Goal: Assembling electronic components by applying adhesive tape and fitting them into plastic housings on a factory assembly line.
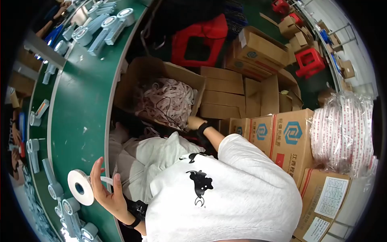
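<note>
- Head view: your left hand (108, 198) is beside the near edge of the green surface (80, 129), palm up, with the fingers half spread and the thumb standing apart from them.
- A white roll of tape (75, 177) is just left of those fingers, face toward the camera; you cannot tell whether it rests on the surface.
- A pale strip (107, 180) runs from the roll across the gap between your thumb and fingers.
- Your right hand (196, 122) reaches to the near right corner of an open cardboard box (139, 72); its fingers are hidden, so you cannot tell how far open they are or what they hold.
- Tangled white-and-red strips (173, 94) fill that box.
- Pale blue-grey parts (117, 30) sit at the surface's far end.
- A plastic-wrapped bundle (342, 135) is at your right, beside cardboard cartons (284, 149).
</note>
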`<state>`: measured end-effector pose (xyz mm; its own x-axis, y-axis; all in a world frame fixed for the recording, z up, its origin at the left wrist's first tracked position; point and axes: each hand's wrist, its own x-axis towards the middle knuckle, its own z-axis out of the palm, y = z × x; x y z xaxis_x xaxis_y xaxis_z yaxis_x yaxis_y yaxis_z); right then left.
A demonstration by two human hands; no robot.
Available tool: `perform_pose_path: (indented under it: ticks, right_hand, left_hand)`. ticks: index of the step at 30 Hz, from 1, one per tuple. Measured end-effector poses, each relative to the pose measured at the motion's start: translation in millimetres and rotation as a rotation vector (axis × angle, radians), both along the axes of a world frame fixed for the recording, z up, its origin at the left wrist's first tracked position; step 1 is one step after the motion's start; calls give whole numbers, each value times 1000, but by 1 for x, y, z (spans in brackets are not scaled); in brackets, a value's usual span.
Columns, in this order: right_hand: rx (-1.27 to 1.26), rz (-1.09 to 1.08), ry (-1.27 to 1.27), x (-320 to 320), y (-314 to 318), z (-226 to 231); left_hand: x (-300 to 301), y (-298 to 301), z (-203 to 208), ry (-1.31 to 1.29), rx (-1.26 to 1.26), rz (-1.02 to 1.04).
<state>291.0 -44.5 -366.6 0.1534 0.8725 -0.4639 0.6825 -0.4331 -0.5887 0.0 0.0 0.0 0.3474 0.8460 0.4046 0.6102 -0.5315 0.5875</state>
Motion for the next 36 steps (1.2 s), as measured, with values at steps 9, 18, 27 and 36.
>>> perform_pose_path:
  ticks: [9, 18, 27, 36]
  right_hand:
    - [658, -136, 634, 83, -47, 223]
    - [1635, 850, 615, 117, -170, 485]
    - [1740, 457, 364, 68, -269, 471]
    - [1550, 539, 683, 77, -138, 467]
  left_hand:
    - [47, -6, 58, -726, 35, -763]
    - [55, -24, 53, -729, 288, -382]
    - [174, 69, 105, -575, 217, -899]
    - [232, -8, 129, -493, 233, -717]
